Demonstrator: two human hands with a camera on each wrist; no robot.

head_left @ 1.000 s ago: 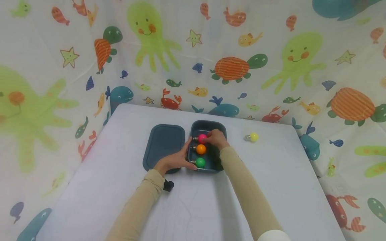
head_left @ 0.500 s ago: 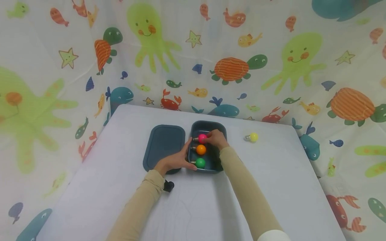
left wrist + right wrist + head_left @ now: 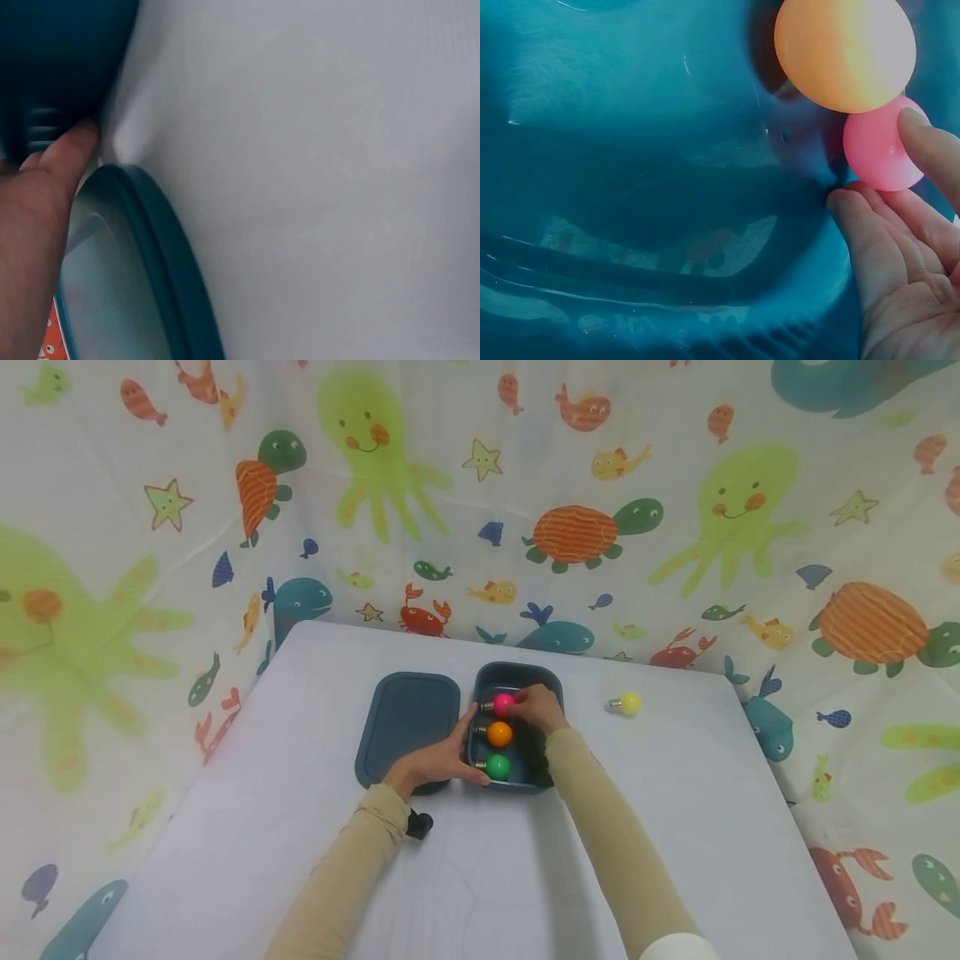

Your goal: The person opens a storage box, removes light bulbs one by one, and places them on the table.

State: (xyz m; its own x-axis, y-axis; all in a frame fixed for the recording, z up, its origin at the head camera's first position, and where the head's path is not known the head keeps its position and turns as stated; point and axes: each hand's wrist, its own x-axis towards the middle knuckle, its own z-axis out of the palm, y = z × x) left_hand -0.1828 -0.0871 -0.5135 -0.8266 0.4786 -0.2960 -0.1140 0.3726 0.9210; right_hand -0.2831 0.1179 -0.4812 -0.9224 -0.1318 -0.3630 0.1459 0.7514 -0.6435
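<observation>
A dark blue-green box [image 3: 517, 669] stands on the white table, with three light bulbs lying across its left side. Farthest back is the pink light bulb [image 3: 503, 704], then the orange light bulb [image 3: 499, 734], then the green light bulb [image 3: 497, 767]; their screw bases point left. My right hand [image 3: 540, 705] reaches into the box and pinches the pink bulb's globe between thumb and fingers, as the right wrist view also shows. Spread along the box's left wall, my left hand [image 3: 435, 760] touches it with extended thumb and fingers. Part of the box's right side is hidden by the right arm.
A yellow light bulb [image 3: 630, 703] lies on the table [image 3: 675, 793] to the right of the box. The matching lid [image 3: 405, 722] lies flat at the left, partly under the left hand. A patterned sea-animal curtain [image 3: 480, 510] surrounds the table.
The hands, bulbs and box keep their places, with the right hand still pinching the pink bulb. Only a slight shift of the head view shows.
</observation>
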